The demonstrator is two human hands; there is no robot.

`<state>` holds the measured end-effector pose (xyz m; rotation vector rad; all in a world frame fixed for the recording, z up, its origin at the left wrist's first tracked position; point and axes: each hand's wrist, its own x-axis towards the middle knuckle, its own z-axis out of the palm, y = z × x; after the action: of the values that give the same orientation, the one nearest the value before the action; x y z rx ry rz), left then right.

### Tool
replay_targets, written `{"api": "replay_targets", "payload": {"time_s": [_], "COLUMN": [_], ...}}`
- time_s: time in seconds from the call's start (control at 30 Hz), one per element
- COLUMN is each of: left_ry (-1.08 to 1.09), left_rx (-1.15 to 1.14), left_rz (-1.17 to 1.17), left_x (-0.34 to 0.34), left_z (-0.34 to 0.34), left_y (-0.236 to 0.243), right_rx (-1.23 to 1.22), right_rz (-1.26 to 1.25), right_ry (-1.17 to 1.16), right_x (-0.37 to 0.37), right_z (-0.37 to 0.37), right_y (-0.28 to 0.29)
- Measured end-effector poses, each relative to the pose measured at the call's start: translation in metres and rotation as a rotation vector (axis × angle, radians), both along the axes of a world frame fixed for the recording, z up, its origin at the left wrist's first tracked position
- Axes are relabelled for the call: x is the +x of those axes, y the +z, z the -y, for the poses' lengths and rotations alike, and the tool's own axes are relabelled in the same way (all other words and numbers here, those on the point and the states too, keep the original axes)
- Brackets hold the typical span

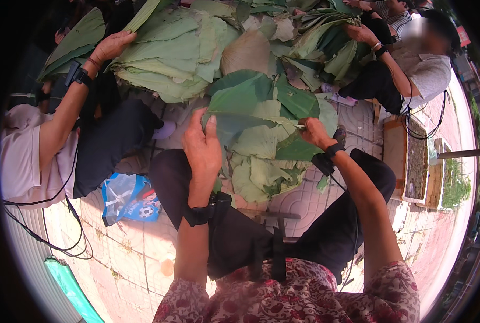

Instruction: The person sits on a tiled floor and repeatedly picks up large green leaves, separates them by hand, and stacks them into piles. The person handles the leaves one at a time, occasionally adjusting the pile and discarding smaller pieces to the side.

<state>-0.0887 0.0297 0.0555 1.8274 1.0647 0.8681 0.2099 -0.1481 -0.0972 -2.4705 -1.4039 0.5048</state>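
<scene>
In front of my knees I hold a large folded green lotus leaf (239, 121) between my two hands. My left hand (203, 144) grips its left edge, with the thumb on top and the fingers behind it. My right hand (317, 133) is closed on the leaf's gathered, narrow end at the right. Below it, more pale green leaves (261, 180) lie in a loose pile on the paving. Darker green leaves (299, 102) spread out just behind my right hand.
A tall stack of leaves (170, 54) stands ahead to the left, near another person's hand (113, 46). At the right, a seated person's hand (361, 33) holds a leaf bundle (326, 37). A blue printed bag (129, 198) sits left of my knee. Planter boxes (407, 159) stand at the right.
</scene>
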Motion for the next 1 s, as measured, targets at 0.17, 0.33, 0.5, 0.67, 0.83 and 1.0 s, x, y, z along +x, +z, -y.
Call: {"api": "replay_targets", "payload": {"time_s": [0.17,0.33,0.5,0.67,0.83,1.0], "left_ry": [0.039,0.067,0.080,0.021,0.049,-0.011], "left_rx": [0.056,-0.027,-0.131,-0.157,-0.176,-0.160], "left_rz": [0.184,0.173,0.096,0.222,0.221,0.346], "left_x": [0.005,0.008,0.011,0.021,0.011,0.014], "left_z": [-0.007,-0.010,-0.010,-0.014,-0.016,-0.013], "left_y": [0.001,0.002,0.006,0.000,-0.009,-0.007], "right_rx": [0.058,0.039,0.044,0.474,0.071,0.214], "right_rz": [-0.288,-0.766,-1.130,-1.035,-1.548,-0.995], "right_ry": [-0.109,-0.332,-0.873,-0.488,-0.909,-0.621], "right_x": [0.022,-0.063,-0.105,-0.105,-0.070,-0.037], "right_z": [0.084,0.048,-0.001,0.020,-0.018,-0.004], "right_y": [-0.135,-0.172,-0.182,-0.218,-0.148,-0.073]}}
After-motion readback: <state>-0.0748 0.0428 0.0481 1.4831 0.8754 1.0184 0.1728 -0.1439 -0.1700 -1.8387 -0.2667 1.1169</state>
